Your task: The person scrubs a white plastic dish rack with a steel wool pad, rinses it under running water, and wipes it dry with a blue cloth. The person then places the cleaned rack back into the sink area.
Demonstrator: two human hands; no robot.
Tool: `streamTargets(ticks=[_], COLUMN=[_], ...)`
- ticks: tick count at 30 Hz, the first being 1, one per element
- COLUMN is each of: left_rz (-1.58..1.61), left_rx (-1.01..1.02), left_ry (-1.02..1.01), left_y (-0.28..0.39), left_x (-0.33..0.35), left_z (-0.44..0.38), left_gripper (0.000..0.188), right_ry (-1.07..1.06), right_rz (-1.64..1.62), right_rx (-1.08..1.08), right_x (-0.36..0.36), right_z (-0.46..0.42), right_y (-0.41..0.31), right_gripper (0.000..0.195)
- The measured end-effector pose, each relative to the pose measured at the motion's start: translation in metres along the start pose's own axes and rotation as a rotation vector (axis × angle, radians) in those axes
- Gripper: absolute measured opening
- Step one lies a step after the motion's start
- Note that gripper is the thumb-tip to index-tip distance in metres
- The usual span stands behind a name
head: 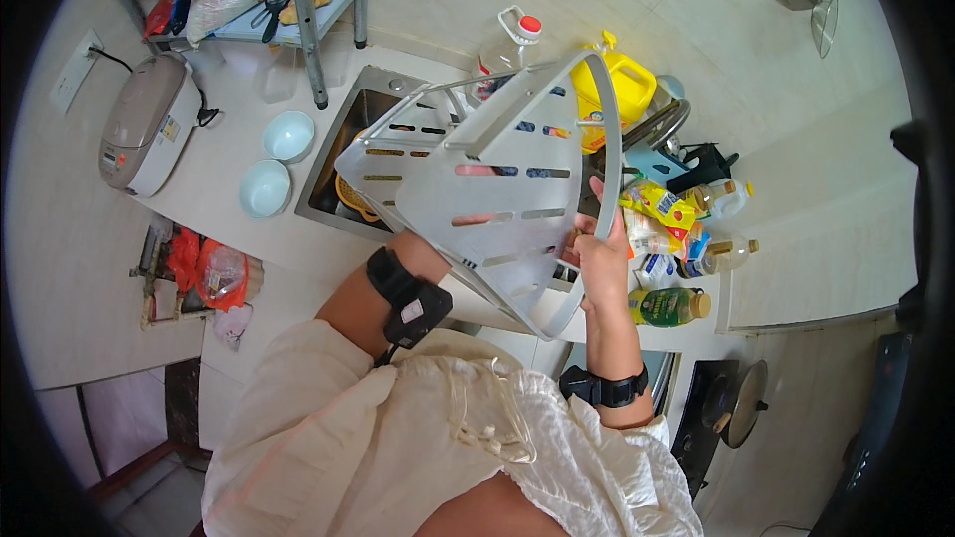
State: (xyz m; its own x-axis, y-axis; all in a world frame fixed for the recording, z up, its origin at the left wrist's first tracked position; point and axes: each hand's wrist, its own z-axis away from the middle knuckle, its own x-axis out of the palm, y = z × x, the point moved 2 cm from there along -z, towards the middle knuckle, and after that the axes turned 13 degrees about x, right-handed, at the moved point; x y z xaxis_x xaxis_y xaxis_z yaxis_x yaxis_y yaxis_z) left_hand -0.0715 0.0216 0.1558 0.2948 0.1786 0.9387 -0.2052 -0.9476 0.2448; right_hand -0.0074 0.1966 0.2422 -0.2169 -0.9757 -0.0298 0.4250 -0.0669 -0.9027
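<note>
A silver metal rack (492, 239) with slotted panels is tilted up above the sink (313, 201) and counter. My right hand (603, 261) grips the curved rail on its right side, thumb and fingers around the bar. The left forearm passes behind the rack's lower left edge. Most of my left hand (477, 219) is hidden by the slotted panel, with skin showing through the slots, so its grip is unclear. Under the rack, an orange perforated basket (351, 198) shows partly in the sink.
Two pale blue bowls (289, 137) and a rice cooker (145, 127) stand on the left. Behind the rack are a clear jug with a red cap (515, 45) and a yellow jug (623, 82). Bottles and packets (664, 209) crowd the right. A metal shelving unit (306, 22) rises at the back left.
</note>
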Motion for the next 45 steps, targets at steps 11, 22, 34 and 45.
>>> streamTargets(ticks=[11, 22, 34, 45], left_rz=[0.284, 0.199, 0.140, 0.167], left_rx=[0.133, -0.274, -0.484, -0.339], left_ry=[0.061, -0.090, -0.010, 0.098], left_y=[0.000, -0.046, -0.046, -0.034], left_x=[0.049, 0.022, -0.017, -0.004], left_z=[-0.011, -0.030, -0.004, 0.008], left_gripper=[0.049, 0.048, 0.041, 0.035], right_ry=[0.077, 0.007, 0.156, 0.241], right_rz=[-0.038, -0.004, 0.077, -0.104], right_rx=[0.052, 0.000, -0.215, -0.139], right_x=[-0.008, -0.001, -0.015, -0.076], right_z=[-0.018, -0.023, -0.017, -0.046], right_y=[0.003, 0.000, -0.016, -0.005], right_gripper=[0.067, 0.072, 0.070, 0.065])
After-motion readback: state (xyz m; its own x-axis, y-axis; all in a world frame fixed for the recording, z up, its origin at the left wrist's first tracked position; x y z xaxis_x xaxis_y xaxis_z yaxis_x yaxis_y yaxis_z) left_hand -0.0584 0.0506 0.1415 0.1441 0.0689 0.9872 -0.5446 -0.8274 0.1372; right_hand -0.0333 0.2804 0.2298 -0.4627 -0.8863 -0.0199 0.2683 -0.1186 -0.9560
